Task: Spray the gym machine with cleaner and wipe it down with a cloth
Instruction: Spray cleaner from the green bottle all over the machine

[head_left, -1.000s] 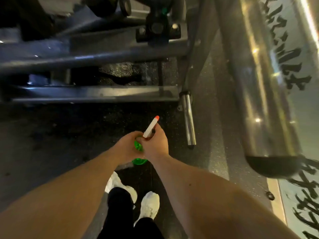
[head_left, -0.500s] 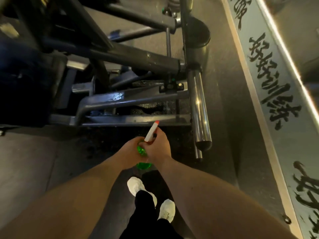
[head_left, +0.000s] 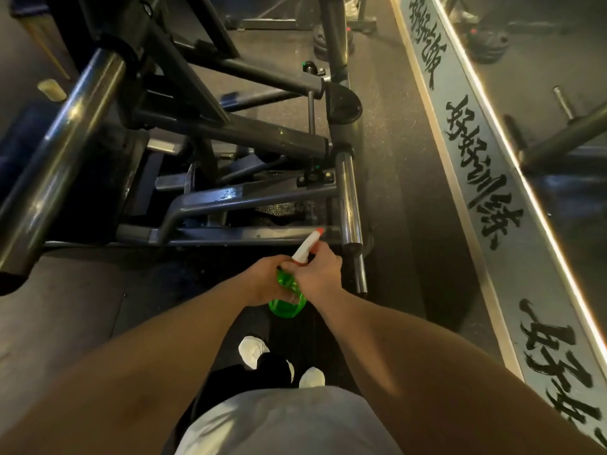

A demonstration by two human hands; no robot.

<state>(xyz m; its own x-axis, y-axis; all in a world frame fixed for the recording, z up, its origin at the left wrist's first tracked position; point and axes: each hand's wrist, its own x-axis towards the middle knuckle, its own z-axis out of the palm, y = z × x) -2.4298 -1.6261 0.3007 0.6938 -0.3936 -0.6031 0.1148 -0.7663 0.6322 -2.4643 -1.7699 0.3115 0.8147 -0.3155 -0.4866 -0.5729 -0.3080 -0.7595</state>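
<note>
A green spray bottle [head_left: 286, 302] with a white head and red nozzle tip [head_left: 319, 231] is held upright in front of me. My left hand [head_left: 262, 284] grips the bottle's body from the left. My right hand [head_left: 318, 274] grips its neck and trigger from the right. The nozzle points at the dark steel frame of the gym machine [head_left: 230, 198], close to its lower crossbar [head_left: 243, 232] and chrome weight peg [head_left: 348, 205]. No cloth is in view.
A long chrome bar [head_left: 56, 169] crosses the left side above the dark floor. A grey strip with black painted characters [head_left: 483, 192] runs along the right. Weight plates [head_left: 487, 44] lie at the far right. My white shoes [head_left: 253, 351] stand below.
My head has risen and pulled back, so more of the machine shows. Both hands keep their hold on the bottle, nozzle still aimed at the lower frame.
</note>
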